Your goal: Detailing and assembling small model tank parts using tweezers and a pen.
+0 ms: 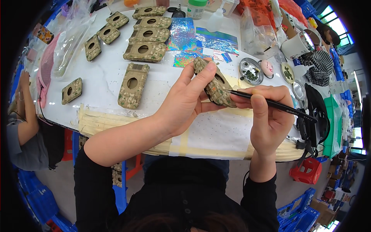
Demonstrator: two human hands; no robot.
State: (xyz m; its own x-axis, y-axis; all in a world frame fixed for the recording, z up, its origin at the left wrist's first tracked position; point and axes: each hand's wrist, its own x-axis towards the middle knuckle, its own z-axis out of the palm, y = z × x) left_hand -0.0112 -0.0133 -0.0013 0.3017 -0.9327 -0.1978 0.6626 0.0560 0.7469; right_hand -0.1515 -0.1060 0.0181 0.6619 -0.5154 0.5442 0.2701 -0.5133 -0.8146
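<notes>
My left hand (pixel 179 101) grips a camouflage-painted toy tank hull (pixel 215 89), tilted, with its round opening partly in sight. In my right hand (pixel 272 120) is a pair of black tweezers (pixel 282 106), fingers closed around it. The tweezers' tips meet the near end of the hull; anything tiny between them is too small to make out. Just left of my left hand, another camouflage hull (pixel 132 94) lies flat on the table. Below both hands is a white sheet (pixel 216 135) dotted with small dark specks.
More hulls (pixel 145 52) lie in a row and scattered at the left. Shiny holographic sheets (pixel 216 40) lie beyond my hands. A round metal dish (pixel 251 71) with dark green bits, a white bottle (pixel 216 21) and a black bag (pixel 315 112) stand around. Another person's arm (pixel 27 104) is at far left.
</notes>
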